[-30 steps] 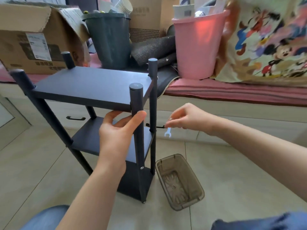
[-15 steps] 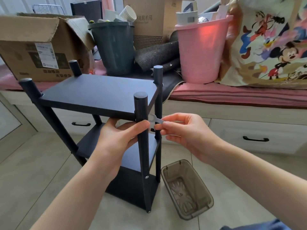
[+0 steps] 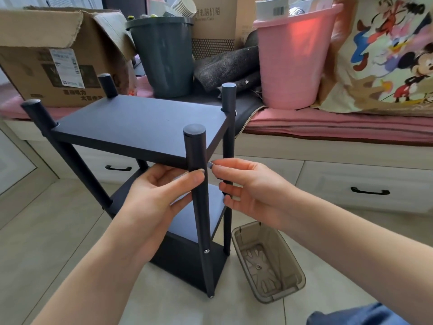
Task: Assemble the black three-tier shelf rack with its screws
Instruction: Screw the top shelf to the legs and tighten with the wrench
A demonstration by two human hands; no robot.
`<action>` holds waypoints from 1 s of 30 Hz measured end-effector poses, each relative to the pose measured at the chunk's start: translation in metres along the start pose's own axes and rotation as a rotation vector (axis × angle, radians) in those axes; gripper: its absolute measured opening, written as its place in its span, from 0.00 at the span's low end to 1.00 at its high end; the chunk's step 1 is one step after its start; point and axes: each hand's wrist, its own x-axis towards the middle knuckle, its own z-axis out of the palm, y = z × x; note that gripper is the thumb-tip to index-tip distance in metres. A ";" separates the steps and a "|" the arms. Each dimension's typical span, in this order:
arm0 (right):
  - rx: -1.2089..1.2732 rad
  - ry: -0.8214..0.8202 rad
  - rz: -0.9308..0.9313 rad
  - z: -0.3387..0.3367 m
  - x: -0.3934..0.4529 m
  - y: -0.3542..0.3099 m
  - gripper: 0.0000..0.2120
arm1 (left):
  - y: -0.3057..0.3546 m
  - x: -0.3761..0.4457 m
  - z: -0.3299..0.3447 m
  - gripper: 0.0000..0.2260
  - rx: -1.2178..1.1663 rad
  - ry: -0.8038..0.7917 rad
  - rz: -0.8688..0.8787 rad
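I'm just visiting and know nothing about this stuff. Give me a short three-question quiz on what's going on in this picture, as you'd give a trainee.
1. True or false: the left hand grips the near front post of the black rack.
2. What does the right hand pinch beside that post? A) a small metal wrench B) a hammer C) a paper cup
3. Fill in: the clear brown bin stands on the floor to the ____ of the rack's base.

Key
1. True: thumb and fingers wrap the post just under the top shelf.
2. A: only the tip of the small metal wrench shows at the fingertips.
3. Right.
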 end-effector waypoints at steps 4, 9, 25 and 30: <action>0.056 -0.010 0.011 0.003 0.001 0.002 0.03 | -0.003 -0.001 0.000 0.19 -0.049 -0.012 0.013; 0.034 -0.041 -0.033 0.006 0.000 0.002 0.03 | -0.003 -0.001 0.002 0.14 -0.086 -0.041 0.019; -0.265 0.018 -0.389 0.005 -0.002 -0.001 0.10 | -0.001 -0.004 0.005 0.12 -0.128 -0.069 0.034; -0.397 0.057 -0.466 0.009 -0.002 0.002 0.04 | 0.001 -0.003 0.006 0.15 -0.130 -0.069 0.036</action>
